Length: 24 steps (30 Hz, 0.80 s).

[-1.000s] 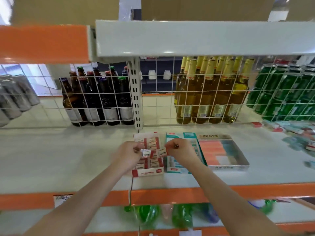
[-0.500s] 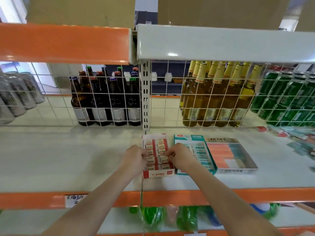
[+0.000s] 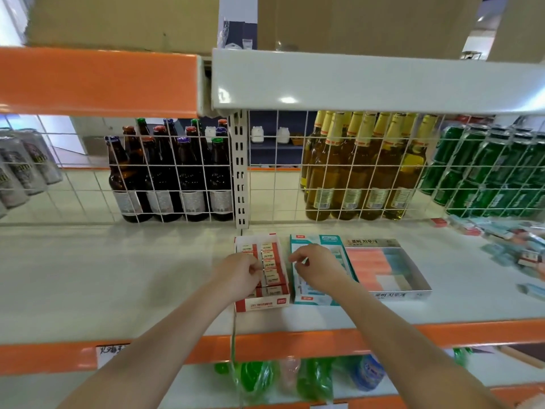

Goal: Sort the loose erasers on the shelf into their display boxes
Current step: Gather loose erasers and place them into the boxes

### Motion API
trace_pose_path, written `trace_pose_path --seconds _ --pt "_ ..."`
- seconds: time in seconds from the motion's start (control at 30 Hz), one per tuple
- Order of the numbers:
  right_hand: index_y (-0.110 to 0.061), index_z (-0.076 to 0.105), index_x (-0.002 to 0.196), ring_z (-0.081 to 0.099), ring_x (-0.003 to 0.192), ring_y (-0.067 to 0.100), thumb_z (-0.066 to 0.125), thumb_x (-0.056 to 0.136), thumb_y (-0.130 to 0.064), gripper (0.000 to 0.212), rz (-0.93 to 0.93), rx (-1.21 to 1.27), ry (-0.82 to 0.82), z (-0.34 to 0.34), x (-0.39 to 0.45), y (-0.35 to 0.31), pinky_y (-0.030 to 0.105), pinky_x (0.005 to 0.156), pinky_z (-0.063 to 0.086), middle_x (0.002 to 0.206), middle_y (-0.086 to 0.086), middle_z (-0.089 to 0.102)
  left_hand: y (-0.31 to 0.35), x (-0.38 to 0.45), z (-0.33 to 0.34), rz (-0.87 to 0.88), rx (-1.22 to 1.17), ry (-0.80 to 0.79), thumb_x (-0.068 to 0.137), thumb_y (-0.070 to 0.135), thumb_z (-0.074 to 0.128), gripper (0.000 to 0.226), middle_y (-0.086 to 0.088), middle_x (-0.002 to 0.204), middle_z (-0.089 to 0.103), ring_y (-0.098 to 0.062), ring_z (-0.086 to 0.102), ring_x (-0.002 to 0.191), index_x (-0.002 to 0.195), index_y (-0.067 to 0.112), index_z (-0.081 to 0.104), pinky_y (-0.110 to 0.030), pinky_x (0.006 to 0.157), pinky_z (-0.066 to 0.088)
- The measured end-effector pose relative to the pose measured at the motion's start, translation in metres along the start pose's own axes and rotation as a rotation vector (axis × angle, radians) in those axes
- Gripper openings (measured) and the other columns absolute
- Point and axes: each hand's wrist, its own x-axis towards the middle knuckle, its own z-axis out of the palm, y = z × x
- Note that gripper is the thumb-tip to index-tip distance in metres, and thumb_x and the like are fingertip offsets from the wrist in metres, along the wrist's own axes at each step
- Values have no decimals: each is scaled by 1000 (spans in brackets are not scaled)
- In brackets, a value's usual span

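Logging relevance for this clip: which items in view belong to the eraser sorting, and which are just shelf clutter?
Part of the job:
red eraser box
teal eraser box
grey eraser box
loose erasers at the far right
left hand and right hand, over the boxes

Just there:
dark bottles
yellow bottles
green cans
silver cans

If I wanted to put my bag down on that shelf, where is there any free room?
The widest bare stretch of the shelf lies left of the red display box, in front of the dark bottles. A narrower strip runs along the front edge. It is crowded on the right, where loose erasers lie scattered beside the silver box.
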Motion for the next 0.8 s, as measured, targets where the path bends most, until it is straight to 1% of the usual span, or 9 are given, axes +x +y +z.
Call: trace_pose_path --seconds 0.07,0.2,0.23,0.27,0.33,0.47,0.57,0.67,0.8 --pt "-19 60 119 54 105 13 47 94 -11 30 25 0 29 -9 -3 16 23 85 45 126 -1 56 14 2 2 32 -29 -1 94 19 49 26 2 120 62 -11 57 104 116 16 63 -18 82 42" --pt "-21 61 114 54 80 7 47 94 -14 25 107 21 79 -32 -14 56 16 62 45 108 -5 58 51 14 14 117 -37 -9 94 22 51 23 2 119 61 -8 55 97 113 20 63 -23 83 45" --pt "-22 63 111 56 80 8 48 94 -15 24 123 -12 100 -39 -17 68 18 62 48 104 -7 59 62 17 18 142 -31 -19 94 22 51 23 3 119 60 -8 54 97 113 19 63 -22 83 45" --pt "-23 64 108 59 83 11 47 94 -15 23 139 -40 123 -47 -20 79 22 68 51 105 -6 61 75 20 23 165 -22 -32 94 22 52 23 4 119 60 -8 55 98 114 19 62 -22 82 45" --pt "-20 65 106 61 90 16 45 93 -12 26 193 -42 152 -62 -28 104 26 77 51 107 -3 64 101 28 31 207 2 -62 94 22 51 22 4 118 61 -9 56 98 112 19 62 -24 82 46" --pt "-8 68 94 61 87 24 47 86 -9 22 279 -8 182 -94 -44 162 24 67 42 99 8 67 154 47 54 272 76 -113 93 21 50 24 2 118 63 -14 58 105 113 19 64 -32 90 48" --pt "-11 68 100 59 97 22 45 87 -4 28 303 2 229 -119 -57 204 21 71 39 108 5 65 193 60 76 317 81 -134 93 22 51 23 3 115 63 -14 58 101 111 21 65 -31 87 48" --pt "-12 67 105 57 100 22 43 88 -4 30 331 -12 258 -142 -66 244 19 71 34 112 4 62 233 71 99 369 84 -161 93 22 50 22 3 113 64 -14 58 100 110 21 65 -30 86 48" --pt "-15 66 107 57 101 22 42 89 -5 32 388 -16 264 -165 -74 294 22 74 39 114 5 62 277 89 131 396 77 -195 93 23 49 25 3 118 61 -14 56 105 114 19 63 -28 89 44"
